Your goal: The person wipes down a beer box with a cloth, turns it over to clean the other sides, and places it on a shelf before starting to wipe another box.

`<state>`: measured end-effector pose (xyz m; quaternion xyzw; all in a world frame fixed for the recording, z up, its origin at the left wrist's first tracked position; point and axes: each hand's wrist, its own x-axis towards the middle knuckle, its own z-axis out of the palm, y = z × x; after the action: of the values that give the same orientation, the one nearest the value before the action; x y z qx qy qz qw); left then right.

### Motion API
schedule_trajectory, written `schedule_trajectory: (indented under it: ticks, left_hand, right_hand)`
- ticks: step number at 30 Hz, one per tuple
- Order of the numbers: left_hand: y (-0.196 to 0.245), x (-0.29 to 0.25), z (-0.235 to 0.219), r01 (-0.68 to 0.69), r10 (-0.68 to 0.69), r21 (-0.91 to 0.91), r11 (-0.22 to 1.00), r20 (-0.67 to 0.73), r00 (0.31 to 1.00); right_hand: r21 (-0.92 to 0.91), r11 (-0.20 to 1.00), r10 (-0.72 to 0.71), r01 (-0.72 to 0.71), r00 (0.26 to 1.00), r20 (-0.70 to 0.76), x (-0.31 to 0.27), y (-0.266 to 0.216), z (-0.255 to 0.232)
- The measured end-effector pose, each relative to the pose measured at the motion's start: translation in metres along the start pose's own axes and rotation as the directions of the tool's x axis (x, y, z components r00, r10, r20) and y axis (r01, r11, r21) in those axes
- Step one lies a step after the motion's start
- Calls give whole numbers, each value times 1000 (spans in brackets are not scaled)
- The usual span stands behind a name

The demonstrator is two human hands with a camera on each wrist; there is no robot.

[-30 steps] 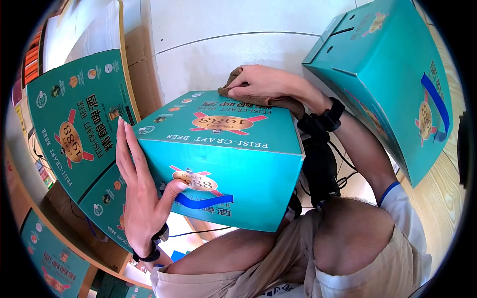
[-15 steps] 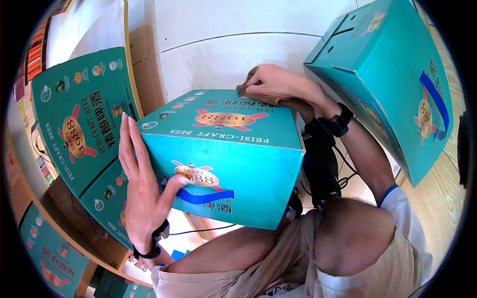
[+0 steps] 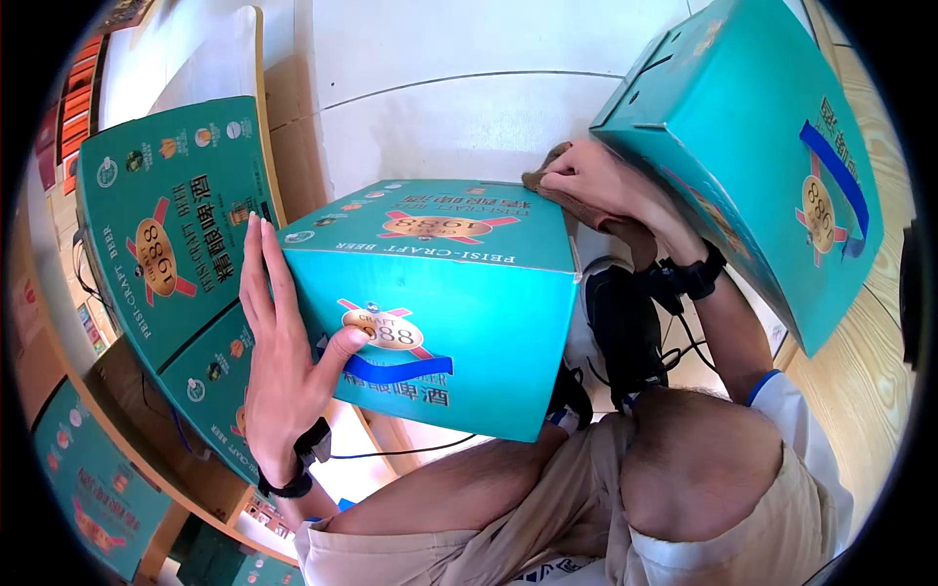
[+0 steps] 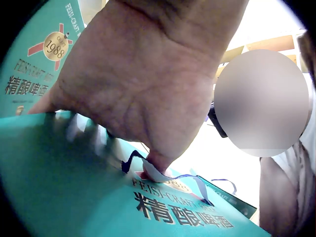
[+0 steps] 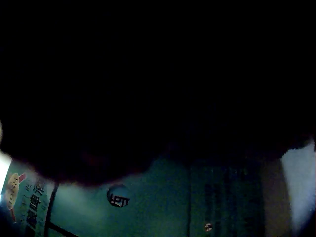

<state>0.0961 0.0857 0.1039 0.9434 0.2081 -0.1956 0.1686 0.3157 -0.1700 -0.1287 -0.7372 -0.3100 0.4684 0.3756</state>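
A teal beer carton [image 3: 479,303] with a blue strap handle [image 3: 405,370] stands tilted before the person's knees. The left hand [image 3: 283,371] rests along its left side, fingers straight, with the thumb on the front face by the gold 1988 label. In the left wrist view the palm [image 4: 133,89] arches over the carton's edge. At the carton's far right corner, the right hand [image 3: 611,186] grips a brown cloth [image 3: 635,240], part of it trailing under the wrist. The right wrist view is mostly dark, with teal cardboard [image 5: 153,212] along the bottom.
Another teal carton [image 3: 743,176] stands close on the right, beside the right forearm. More teal cartons [image 3: 122,210] stand at the left by a wooden shelf edge [image 3: 127,439]. Pale floor tiles [image 3: 459,107] lie beyond. Black cables [image 3: 689,342] hang near the person's shoe.
The right hand and cloth have slid rightward along the carton's far edge to its right corner. The left hand keeps its place on the carton; the view has shifted slightly.
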Motion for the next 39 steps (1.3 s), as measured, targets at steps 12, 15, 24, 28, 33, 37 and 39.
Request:
schedule_trajectory:
  ticks: [12, 15, 24, 28, 33, 37, 39]
  left_hand:
    - [8, -4, -3, -45, 46, 11, 999, -95, 994]
    - [15, -9, -5, -44, 55, 83, 996, -130, 990]
    - [62, -27, -35, -273, 253, -69, 960, -212, 944]
    - [79, -25, -38, -388, 364, -291, 874, -135, 922]
    - [95, -17, -33, -426, 487, -503, 752, -11, 873]
    - [113, -12, -20, -440, 416, -542, 716, -174, 892]
    - [114, -9, -15, -419, 347, -590, 691, -238, 907]
  right_hand:
    - [-174, 979, -172, 110, 901, -399, -86, -40, 13]
    - [-221, 954, -276, 202, 880, -386, -107, -74, -1]
    - [-445, 740, -673, 504, 555, -489, -121, -131, -25]
    - [-382, 754, -652, 534, 539, -534, -131, -159, -34]
    - [-358, 672, -733, 648, 515, -445, -126, -187, -33]
    - [-397, 516, -849, 759, 393, -352, -115, -183, -37]
    - [-280, 526, -840, 803, 438, -321, -114, -187, -33]
